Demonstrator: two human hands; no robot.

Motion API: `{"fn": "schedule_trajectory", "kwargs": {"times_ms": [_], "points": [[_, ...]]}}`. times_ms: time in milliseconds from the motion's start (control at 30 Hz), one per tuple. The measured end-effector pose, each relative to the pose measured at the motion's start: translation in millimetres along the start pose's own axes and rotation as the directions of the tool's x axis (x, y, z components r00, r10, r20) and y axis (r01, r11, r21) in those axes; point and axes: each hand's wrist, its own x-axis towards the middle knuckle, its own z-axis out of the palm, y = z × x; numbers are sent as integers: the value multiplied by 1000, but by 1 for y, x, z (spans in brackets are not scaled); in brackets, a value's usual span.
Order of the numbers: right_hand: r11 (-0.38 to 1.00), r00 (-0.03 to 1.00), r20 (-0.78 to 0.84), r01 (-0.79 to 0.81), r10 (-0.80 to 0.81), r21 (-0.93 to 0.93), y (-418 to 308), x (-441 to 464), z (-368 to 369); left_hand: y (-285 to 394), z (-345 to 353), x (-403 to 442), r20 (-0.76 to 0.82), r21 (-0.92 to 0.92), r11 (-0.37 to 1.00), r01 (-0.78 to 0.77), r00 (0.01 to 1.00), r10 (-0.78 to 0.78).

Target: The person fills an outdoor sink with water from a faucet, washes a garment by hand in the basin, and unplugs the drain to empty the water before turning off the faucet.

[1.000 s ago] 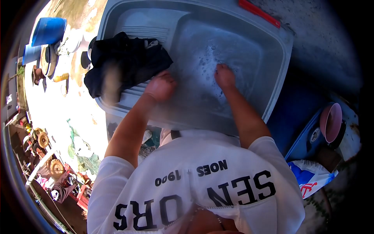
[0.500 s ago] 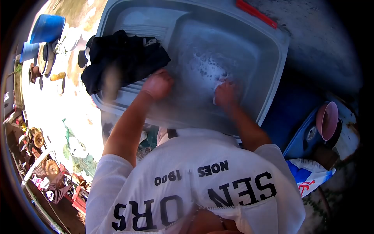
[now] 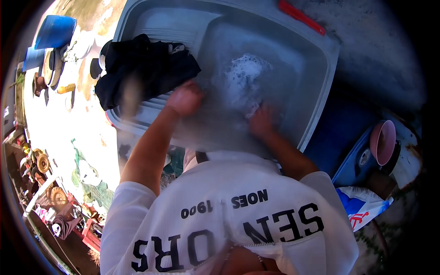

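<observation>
Beside the lower edge of a bundled dark cloth [image 3: 146, 68], my left hand [image 3: 185, 97] rests at the boundary between the ribbed washboard and the basin. Its fingers are curled closed, and whatever they may hold is hidden. My right hand [image 3: 263, 121] is low in the basin of the grey laundry sink [image 3: 316, 105], blurred by motion, with a bit of white at its fingertips. I cannot make out how its fingers are set. White suds [image 3: 247, 68] float on the cloudy water just beyond it.
A red bar-like object [image 3: 301, 17] lies along the sink's far right rim. To the right are a blue barrel [image 3: 353, 160], a pink bowl [image 3: 382, 142] and a blue-and-white bag [image 3: 362, 206]. Blue containers [image 3: 56, 32] and clutter stand on the ground at left.
My right hand has moved slightly down, toward my body. The suds have drifted and bunched into a denser white patch. My left hand and the dark cloth stay put.
</observation>
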Motion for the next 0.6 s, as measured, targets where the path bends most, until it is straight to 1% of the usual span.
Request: {"fn": "schedule_trajectory", "kwargs": {"times_ms": [33, 67, 100, 133, 200, 233, 267, 300, 333, 367, 400, 433, 467, 500, 533, 567, 600], "points": [[988, 989, -11, 151, -150, 45, 0, 4, 1, -4, 8, -1, 15, 32, 999, -14, 1000, 13], [950, 954, -21, 298, -298, 90, 0, 5, 3, -3, 3, -4, 14, 28, 1000, 5, 1000, -5], [889, 899, -33, 437, -437, 136, 1, 2, 4, 2, -6, -6, 16, 20, 1000, 21, 1000, -21], [922, 927, -98, 371, -361, 110, 8, 1, 3, 5, -11, -6, 15, 13, 999, 36, 999, -36], [973, 950, -241, 221, -200, 67, 24, 3, -15, 2, -6, -5, -29, 6, 1000, 2, 1000, -2], [991, 947, -321, 51, -9, 124, 27, 14, -2, 1, -4, -5, -49, 2, 1000, -15, 999, 15], [975, 904, -387, -114, 183, 193, 27, 29, 19, 1, -5, -5, -58, -14, 1000, -15, 998, 14], [924, 822, -436, -269, 367, 272, 24, 36, 20, 0, -7, -5, -68, -30, 999, -15, 998, 13], [967, 901, -363, -180, 236, 180, 23, 32, 22, 1, -8, -4, -78, -47, 999, -17, 997, 13], [992, 956, -273, -79, 103, 95, 16, 21, 2, 1, -6, -4, -67, -37, 999, -19, 998, 17], [999, 985, -173, 34, -30, 19, 13, 18, -11, 1, -4, -3, -59, -24, 1000, -19, 998, 18], [982, 977, -91, 190, -191, -14, 14, 21, -7, -1, -2, -3, -50, -10, 1000, -17, 999, 16], [938, 938, -1, 346, -346, -32, 13, 23, -3, -1, -4, -4, -65, -8, 1000, -8, 998, 7], [869, 867, 95, 494, -489, -34, 15, 22, 2, 1, -5, -6, -78, -10, 1000, 2, 997, -3], [908, 906, -48, 419, -420, -22, 23, 19, 6, 3, -5, -7, -91, -13, 1000, 11, 996, -12], [940, 922, -193, 342, -336, 1, 33, 16, -1, 2, -5, -6, -99, -22, 1000, 7, 995, -9], [963, 912, -331, 267, -241, 36, 39, 14, -6, 2, -5, -5, -107, -30, 1000, 2, 994, -5]]}}
